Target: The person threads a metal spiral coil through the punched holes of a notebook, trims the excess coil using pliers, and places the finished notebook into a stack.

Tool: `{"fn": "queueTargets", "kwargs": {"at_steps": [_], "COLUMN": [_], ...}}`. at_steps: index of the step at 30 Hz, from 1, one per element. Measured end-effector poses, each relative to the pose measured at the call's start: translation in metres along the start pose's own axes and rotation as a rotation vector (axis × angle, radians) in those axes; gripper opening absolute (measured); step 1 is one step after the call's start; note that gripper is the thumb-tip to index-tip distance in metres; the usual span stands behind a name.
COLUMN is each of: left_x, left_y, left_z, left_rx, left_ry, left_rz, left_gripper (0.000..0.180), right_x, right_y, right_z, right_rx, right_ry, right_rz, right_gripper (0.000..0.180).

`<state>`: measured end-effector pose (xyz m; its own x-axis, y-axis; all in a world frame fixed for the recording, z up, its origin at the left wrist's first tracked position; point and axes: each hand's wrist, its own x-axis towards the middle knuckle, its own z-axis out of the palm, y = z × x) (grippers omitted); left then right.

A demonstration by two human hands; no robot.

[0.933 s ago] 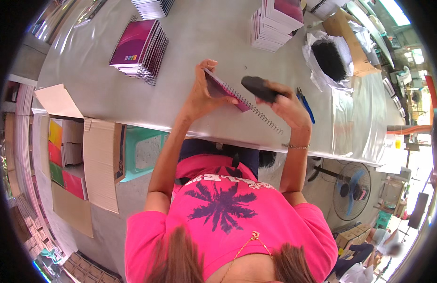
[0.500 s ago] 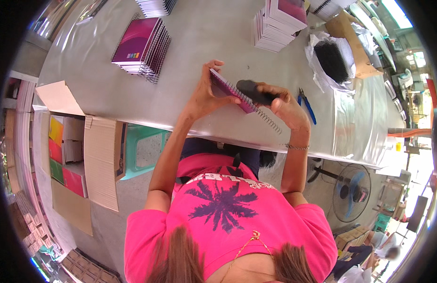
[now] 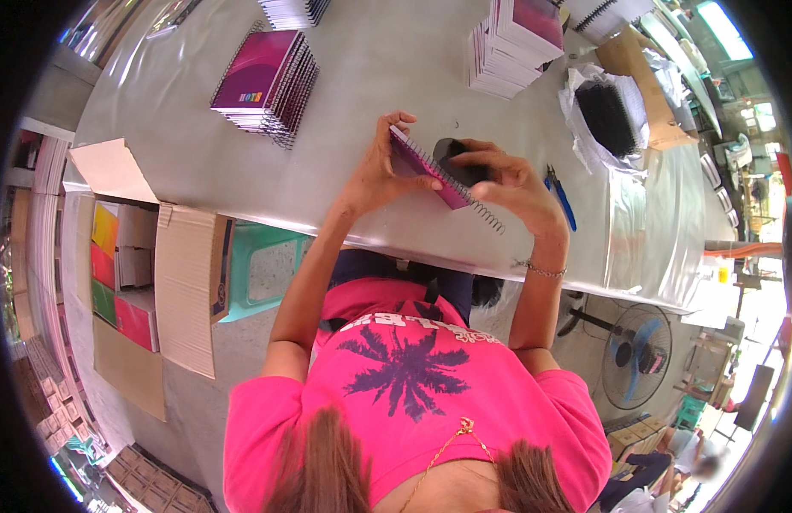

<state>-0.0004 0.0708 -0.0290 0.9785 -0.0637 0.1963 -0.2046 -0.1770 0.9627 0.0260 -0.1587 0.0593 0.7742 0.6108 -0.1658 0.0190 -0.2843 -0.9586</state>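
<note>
1. The left hand (image 3: 381,175) pinched a purple notebook (image 3: 423,166), its fingers (image 3: 402,118) bent over the far end and its thumb laid along the cover.
2. The notebook stood tilted between those fingers and the right hand (image 3: 523,186), raised above the counter (image 3: 345,103).
3. A wire coil (image 3: 446,174) ran along the notebook's edge facing the right fingers, its loose end jutting past the notebook, below the right thumb.
4. The right fingers were closed around a dark, rounded pad (image 3: 462,168), which sat right beside the coil; whether they touched could not be told.
5. Blue-handled pliers (image 3: 562,203) lay just right of the right fingers.
6. Well beyond the left fingers, to their left, rose a stack of coiled purple notebooks (image 3: 261,79); another notebook stack (image 3: 501,61) stood beyond the right fingers.
</note>
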Motion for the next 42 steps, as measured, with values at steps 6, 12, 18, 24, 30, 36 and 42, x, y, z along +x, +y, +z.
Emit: {"fn": "queueTargets", "kwargs": {"at_steps": [6, 12, 18, 24, 30, 36, 42], "left_x": [0.000, 0.001, -0.002, -0.005, -0.019, -0.018, -0.020], "left_y": [0.002, 0.005, 0.008, 0.005, 0.013, 0.020, 0.032], "left_z": [0.000, -0.002, -0.002, 0.013, 0.028, 0.022, 0.013], "left_rx": [-0.026, 0.028, -0.011, 0.056, -0.163, -0.193, -0.224], "left_ry": [-0.002, -0.006, 0.001, 0.142, 0.271, 0.264, 0.222], "left_rz": [-0.028, 0.000, -0.011, 0.046, -0.075, -0.011, -0.043], "left_gripper": [0.103, 0.102, 0.100, 0.071, 0.036, 0.021, 0.019], "right_x": [0.004, 0.003, 0.010, 0.011, -0.059, -0.083, -0.058], "right_y": [-0.004, 0.002, 0.007, 0.038, 0.081, 0.086, 0.023], "right_z": [0.005, 0.006, 0.011, -0.003, -0.019, -0.007, 0.059], "right_rx": [0.097, 0.163, 0.071, -0.325, -0.899, -0.700, -0.509], "right_ry": [0.024, -0.018, 0.088, 0.605, 0.914, 1.049, 0.880], "right_rz": [-0.007, 0.004, -0.018, -0.102, 0.579, 0.240, -0.216], "right_gripper": [0.051, 0.051, 0.049, 0.055, 0.060, 0.057, 0.059]}}
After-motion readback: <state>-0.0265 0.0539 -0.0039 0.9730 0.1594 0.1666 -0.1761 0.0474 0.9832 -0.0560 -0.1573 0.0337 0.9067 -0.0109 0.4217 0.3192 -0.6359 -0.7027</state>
